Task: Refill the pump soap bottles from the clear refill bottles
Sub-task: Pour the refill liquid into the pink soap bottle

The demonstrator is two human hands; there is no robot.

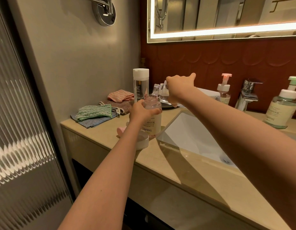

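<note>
Mid-pour at frame centre: your left hand (138, 111) fingers wrap the open soap bottle (152, 120) on the worktop (185, 165), right hand (180, 87) fingers clamp the tipped refill bottle (162, 94); next, keep necks aligned, watch level.

I am holding the open soap bottle (152, 120) on the counter (177, 165) left of the sink (185, 135), tipping the refill bottle (162, 93) over its mouth, cloths (97, 113) lying further left, faucet (248, 95) standing behind the sink.
</note>
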